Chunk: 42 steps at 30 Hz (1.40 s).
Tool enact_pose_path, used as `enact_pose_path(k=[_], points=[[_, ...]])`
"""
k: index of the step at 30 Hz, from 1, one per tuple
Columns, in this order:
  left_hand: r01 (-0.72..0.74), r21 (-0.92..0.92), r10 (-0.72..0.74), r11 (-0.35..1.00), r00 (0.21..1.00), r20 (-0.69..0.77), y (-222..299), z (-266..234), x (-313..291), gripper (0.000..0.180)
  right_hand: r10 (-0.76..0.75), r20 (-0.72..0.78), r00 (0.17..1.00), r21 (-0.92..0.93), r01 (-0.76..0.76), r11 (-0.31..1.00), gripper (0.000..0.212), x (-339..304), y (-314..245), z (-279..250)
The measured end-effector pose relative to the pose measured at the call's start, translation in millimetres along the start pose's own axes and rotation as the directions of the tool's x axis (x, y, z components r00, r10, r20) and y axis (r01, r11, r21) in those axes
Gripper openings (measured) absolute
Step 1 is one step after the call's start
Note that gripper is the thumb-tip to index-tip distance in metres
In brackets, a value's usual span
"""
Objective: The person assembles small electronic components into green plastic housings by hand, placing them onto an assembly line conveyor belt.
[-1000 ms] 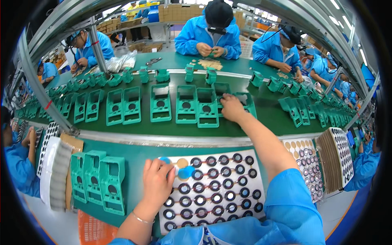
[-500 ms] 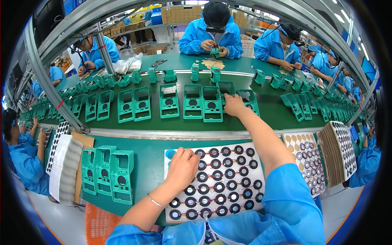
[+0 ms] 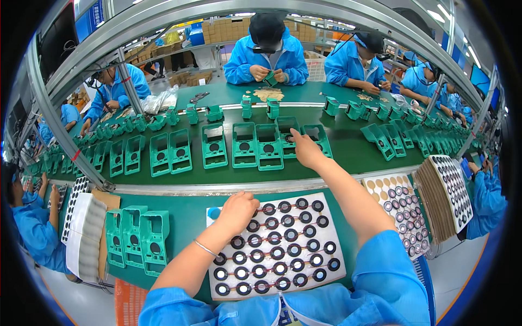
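Observation:
My right hand (image 3: 308, 150) reaches to a green plastic housing (image 3: 286, 124) in a row beyond the metal rail. Its index finger stretches into the housing, by the round black disc there; the other fingers are partly hidden, and I see no object held. My left hand (image 3: 238, 213) is over the top left corner of a white sheet (image 3: 217, 298), fingers bunched and fingertips curled under, so anything between them is hidden. Rows of black rings with pale centres (image 3: 282, 283), linked by thin reddish strips, cover the sheet. Near its corner shows a blue disc (image 3: 213, 212).
Three green housings (image 3: 154, 247) stand left of the sheet. At right lie a sheet of round parts (image 3: 405, 217) and a stack of cardboard sheets (image 3: 435, 187). A metal rail (image 3: 206, 188) crosses ahead. Co-workers in blue (image 3: 293, 60) sit opposite, behind small green parts (image 3: 272, 108).
The whole view has shifted slightly left. My left hand has moved a little right across the sheet, its fingers closer together. My right hand stays at the same housing, index finger now more stretched.

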<state>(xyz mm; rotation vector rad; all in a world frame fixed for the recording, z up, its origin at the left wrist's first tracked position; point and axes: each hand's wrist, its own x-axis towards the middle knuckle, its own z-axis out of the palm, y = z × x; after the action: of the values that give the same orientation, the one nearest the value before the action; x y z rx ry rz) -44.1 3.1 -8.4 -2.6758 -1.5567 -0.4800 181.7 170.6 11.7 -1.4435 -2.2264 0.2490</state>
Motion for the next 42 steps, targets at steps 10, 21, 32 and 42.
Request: enact_pose_path(k=[10, 21, 32, 42], points=[[-0.292, 0.013, 0.292, 0.956, 0.956, 0.012, -12, -4, 8, 0.008, -0.05, -0.031, 0.998, -0.301, 0.039, 0.953, 0.05, 39, 27, 42], [-0.303, 0.128, 0.294, 0.944, 0.952, 0.08, -10, 5, 23, 0.005, 0.029, 0.025, 0.999, -0.249, -0.022, 0.968, 0.055, 29, 20, 18], [0.25, -0.923, -0.332, 0.292, 0.932, 0.148, -24, -28, -15, 0.004, -0.151, 0.232, 0.961, 0.81, -0.105, 0.576, 0.024, -66, -52, -18], [-0.115, -0.991, -0.244, -0.074, 0.965, -0.094, 14, -48, -29, 0.007, -0.807, 0.298, 0.511, 0.392, -0.836, -0.385, 0.042, -117, -107, 12]])
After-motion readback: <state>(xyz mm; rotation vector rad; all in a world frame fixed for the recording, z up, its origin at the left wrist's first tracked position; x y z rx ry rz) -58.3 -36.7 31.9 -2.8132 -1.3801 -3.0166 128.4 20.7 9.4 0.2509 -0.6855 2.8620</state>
